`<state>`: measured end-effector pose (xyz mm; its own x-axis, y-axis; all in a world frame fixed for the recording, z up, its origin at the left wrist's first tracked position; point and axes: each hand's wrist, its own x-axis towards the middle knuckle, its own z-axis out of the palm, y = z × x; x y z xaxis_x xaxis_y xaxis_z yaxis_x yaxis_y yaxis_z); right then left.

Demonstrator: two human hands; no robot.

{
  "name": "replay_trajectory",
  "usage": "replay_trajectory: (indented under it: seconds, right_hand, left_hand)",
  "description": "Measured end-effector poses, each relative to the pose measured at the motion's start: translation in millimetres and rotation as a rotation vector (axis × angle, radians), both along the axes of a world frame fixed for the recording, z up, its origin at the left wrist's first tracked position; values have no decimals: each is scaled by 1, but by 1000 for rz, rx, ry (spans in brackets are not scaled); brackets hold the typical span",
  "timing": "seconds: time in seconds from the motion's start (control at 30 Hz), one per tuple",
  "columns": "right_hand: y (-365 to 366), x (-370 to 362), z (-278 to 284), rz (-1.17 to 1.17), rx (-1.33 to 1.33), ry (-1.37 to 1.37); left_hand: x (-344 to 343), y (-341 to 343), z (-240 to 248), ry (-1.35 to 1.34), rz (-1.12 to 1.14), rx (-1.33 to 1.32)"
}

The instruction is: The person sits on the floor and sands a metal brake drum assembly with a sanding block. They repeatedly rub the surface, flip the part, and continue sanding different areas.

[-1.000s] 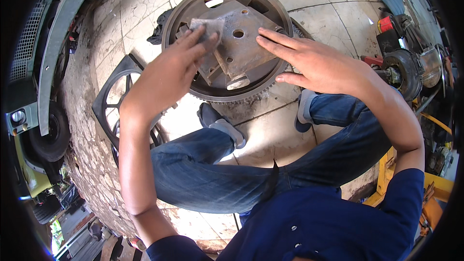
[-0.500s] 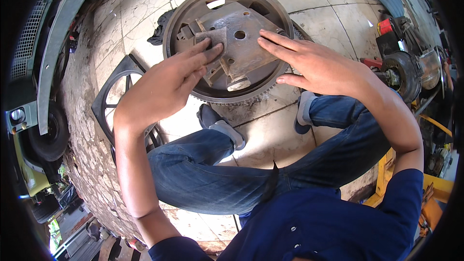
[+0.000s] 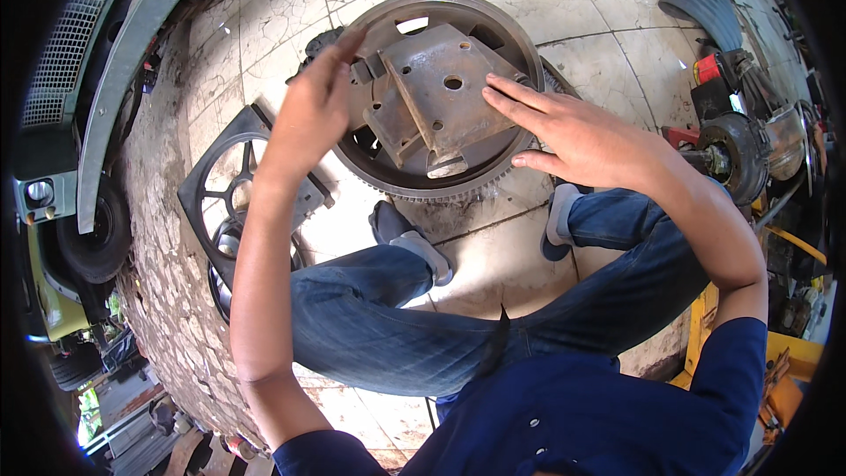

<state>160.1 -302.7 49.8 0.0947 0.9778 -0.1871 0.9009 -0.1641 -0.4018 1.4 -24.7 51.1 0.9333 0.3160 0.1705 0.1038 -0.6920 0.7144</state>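
A rusty metal plate (image 3: 427,101) with a large centre hole and smaller holes lies on a big round flywheel (image 3: 410,187) with a toothed rim, flat on the floor. My right hand (image 3: 582,132) rests its outstretched fingertips on the plate's right edge, thumb apart and open. My left hand (image 3: 317,110) is raised over the flywheel's left rim, off the plate. Its fingers point away from me and are smeared by motion, so whether they hold anything cannot be made out. Beneath the plate, other metal parts show on its left side.
A black fan shroud (image 3: 198,185) lies on the tiles left of my leg. Dark cloth (image 3: 319,42) sits behind the flywheel's left side. At right are a round hub-like machine part (image 3: 731,154) and a ribbed dark mat (image 3: 701,4). Vehicle parts line the far left.
My left hand has lifted off the plate and swung left to the flywheel's rim. The flat grey-brown piece under its fingers no longer shows on the plate. My right hand stays at the right edge.
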Motion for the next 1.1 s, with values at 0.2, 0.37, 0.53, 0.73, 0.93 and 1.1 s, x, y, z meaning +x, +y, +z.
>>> replay_trajectory:
  seconds: [0.2, 0.37, 0.53, 0.73, 0.93, 1.1]
  right_hand:
    - [0, 0, -3, 1, 10, 3]
    - [0, 1, -3, 9, 27, -1]
    - [1, 1, -5, 15, 42, -22]
    - [1, 2, -9, 18, 59, -15]
    - [2, -1, 8, -17, -50, 48]
    - [-1, 1, -6, 16, 44, -3]
  left_hand:
    - [2, -21, -7, 143, -63, 155]
    - [7, -19, -28, 64, 23, 88]
    - [14, -11, -45, 130, 182, -210]
    - [14, -19, -17, 151, 7, -91]
    - [12, -21, -21, 136, -10, 139]
    - [13, -13, -27, 203, 72, -159]
